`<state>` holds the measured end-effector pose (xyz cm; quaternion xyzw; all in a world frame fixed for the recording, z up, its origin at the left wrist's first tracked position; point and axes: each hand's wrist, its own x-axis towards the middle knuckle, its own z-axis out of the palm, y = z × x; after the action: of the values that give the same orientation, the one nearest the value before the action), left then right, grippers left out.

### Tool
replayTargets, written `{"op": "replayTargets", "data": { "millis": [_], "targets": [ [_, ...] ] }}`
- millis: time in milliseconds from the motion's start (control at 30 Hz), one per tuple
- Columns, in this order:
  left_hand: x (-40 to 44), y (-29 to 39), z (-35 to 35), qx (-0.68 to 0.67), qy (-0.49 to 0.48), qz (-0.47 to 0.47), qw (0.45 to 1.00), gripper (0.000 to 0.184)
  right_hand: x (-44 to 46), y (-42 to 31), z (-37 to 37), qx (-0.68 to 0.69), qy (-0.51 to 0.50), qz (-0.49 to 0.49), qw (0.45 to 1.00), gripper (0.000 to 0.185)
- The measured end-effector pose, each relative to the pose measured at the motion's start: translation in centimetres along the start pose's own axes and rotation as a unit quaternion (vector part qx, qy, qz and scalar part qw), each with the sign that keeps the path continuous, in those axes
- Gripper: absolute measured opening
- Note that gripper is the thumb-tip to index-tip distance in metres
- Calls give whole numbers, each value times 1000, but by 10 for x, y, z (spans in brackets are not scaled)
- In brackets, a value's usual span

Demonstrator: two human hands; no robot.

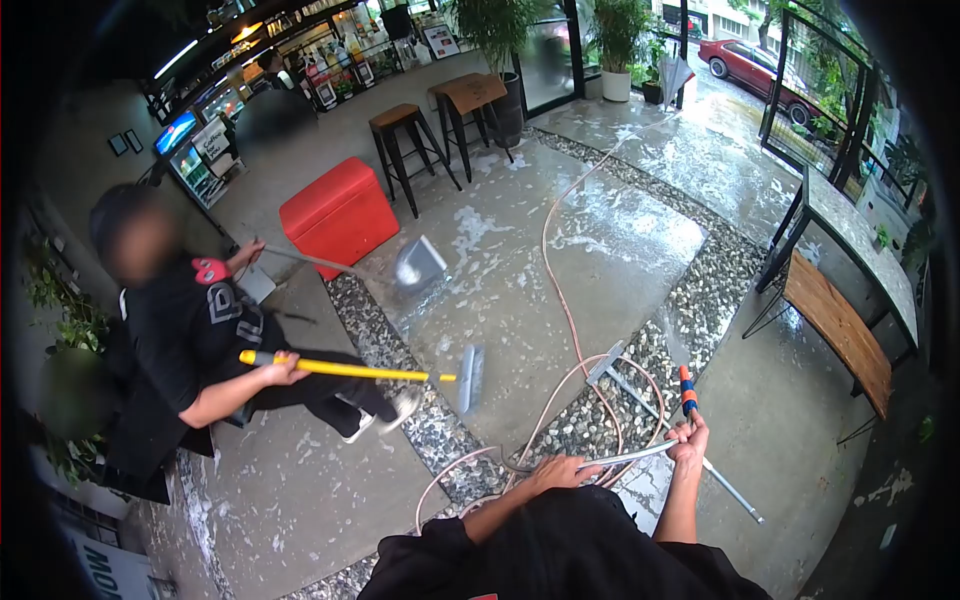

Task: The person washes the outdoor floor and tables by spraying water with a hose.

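Observation:
A garden hose [645,452] runs between my two hands, with its orange and blue nozzle [686,388] pointing away from me. Near that nozzle, my right hand [688,438] is closed around the hose. My left hand [560,472] grips it further back, close to my body. Beyond my hands the rest of the hose lies in loops on the pebble strip [575,425] and stretches toward the doorway. A squeegee with a long pale handle [735,492] lies on the floor beside my right hand, partly under the hose loops.
At left a person [215,320] holds a yellow-handled squeegee [350,369] and a long-handled dustpan [418,266]. A red box [340,215] and bar stools [405,120] stand ahead. A wooden bench [838,328] and table [870,245] are at right. The concrete floor [600,260] is wet and foamy.

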<state>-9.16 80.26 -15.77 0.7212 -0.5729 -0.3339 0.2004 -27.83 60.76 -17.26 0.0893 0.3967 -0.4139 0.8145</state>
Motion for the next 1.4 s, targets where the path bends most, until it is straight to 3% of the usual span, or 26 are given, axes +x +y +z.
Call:
{"op": "replayTargets", "data": {
  "millis": [100,167,233,267,300,433,467,500,700,833,1000,1133,1233,1400],
  "targets": [
    [-2,5,2,9,20,-5,1000,53,4,-5,-3,-12,0,-17,1000,29],
    [0,12,-2,-15,-9,2,1000,55,10,-11,-12,11,-32,-11,999,11],
    [6,11,4,8,-17,-2,1000,56,4,-14,-12,-20,-76,-48,996,14],
    [7,13,5,14,-2,2,1000,56,3,-16,-8,-2,-56,-53,997,12],
    [11,14,10,18,6,7,1000,56,4,-20,-8,19,-30,-61,998,23],
    [28,30,11,43,-60,-19,997,58,12,-41,-26,39,-58,-73,995,12],
    [29,31,16,81,-24,-3,996,59,12,-48,-28,62,-24,-76,995,14],
    [31,37,13,82,-31,-6,996,59,7,-50,-28,63,-53,-88,993,16],
    [34,50,18,131,-64,18,989,57,24,-66,-75,111,-139,-29,984,16],
    [39,36,21,123,-68,34,989,57,24,-61,-83,127,-75,-30,989,29],
    [48,25,11,132,-116,48,983,55,20,-48,-109,156,42,-95,982,18],
    [54,29,8,184,-135,112,967,59,-21,-29,-122,205,129,-185,952,17],
    [48,27,10,204,-207,141,946,58,-43,-12,-145,244,198,-252,915,18],
    [44,19,30,209,-237,220,923,56,-84,15,-177,302,217,-310,875,19]
  ]
}}
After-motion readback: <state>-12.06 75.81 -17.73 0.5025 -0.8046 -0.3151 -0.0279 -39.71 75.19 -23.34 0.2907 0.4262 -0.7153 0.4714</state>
